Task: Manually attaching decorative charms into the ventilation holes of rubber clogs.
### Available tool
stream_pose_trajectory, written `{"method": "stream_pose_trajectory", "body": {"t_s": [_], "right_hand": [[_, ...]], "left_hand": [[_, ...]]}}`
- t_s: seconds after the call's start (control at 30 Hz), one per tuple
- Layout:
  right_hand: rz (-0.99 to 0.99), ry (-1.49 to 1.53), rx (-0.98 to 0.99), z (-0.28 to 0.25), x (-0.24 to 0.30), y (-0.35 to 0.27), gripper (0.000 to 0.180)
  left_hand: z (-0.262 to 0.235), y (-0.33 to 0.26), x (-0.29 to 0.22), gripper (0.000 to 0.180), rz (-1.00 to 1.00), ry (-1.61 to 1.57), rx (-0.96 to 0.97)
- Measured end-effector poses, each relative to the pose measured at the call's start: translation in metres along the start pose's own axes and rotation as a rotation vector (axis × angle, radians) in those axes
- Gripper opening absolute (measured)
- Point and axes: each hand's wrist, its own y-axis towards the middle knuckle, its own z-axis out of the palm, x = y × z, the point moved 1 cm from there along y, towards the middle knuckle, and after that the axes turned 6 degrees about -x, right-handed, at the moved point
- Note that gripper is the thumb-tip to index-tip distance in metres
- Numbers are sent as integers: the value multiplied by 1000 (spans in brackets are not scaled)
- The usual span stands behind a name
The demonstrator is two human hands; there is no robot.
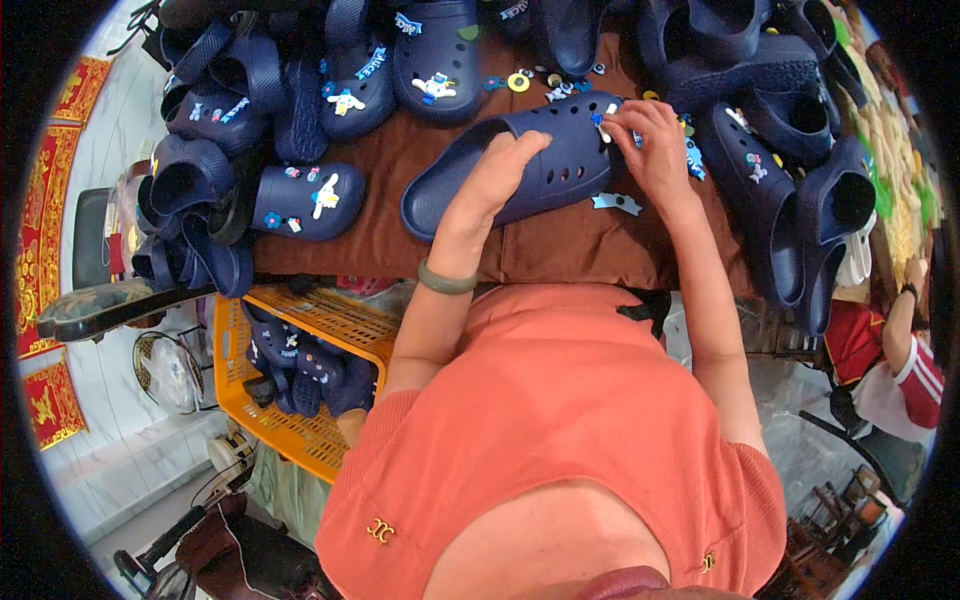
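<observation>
A navy blue clog [548,160] with round holes lies on its side on the brown cloth [380,225], toe to the right. My left hand [495,175] reaches into its foot opening and holds it; the thumb shows and the other fingers are mostly hidden inside. At the toe, my right hand [655,150] pinches a small white and blue shoe charm [602,122] against the clog's holes. Loose charms [518,82] lie just beyond the clog. A light blue flat piece [616,203] rests below its toe, and more blue charms [694,155] sit by my right wrist.
Decorated navy clogs [315,200] stand along the left and back, and others [765,190] crowd the right. An orange crate [300,300] with more clogs is below the table edge at left. At far right, another person's arm [905,310] shows.
</observation>
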Motion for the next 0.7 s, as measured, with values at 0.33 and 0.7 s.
{"method": "stream_pose_trajectory", "body": {"t_s": [0.33, 0.7], "right_hand": [[518, 514, 616, 2, -40, 32, 66], [430, 428, 974, 17, -42, 64, 76]], "left_hand": [[0, -2, 2, 32, 94, 69, 104], [-4, 2, -1, 30, 16, 36, 110]]}}
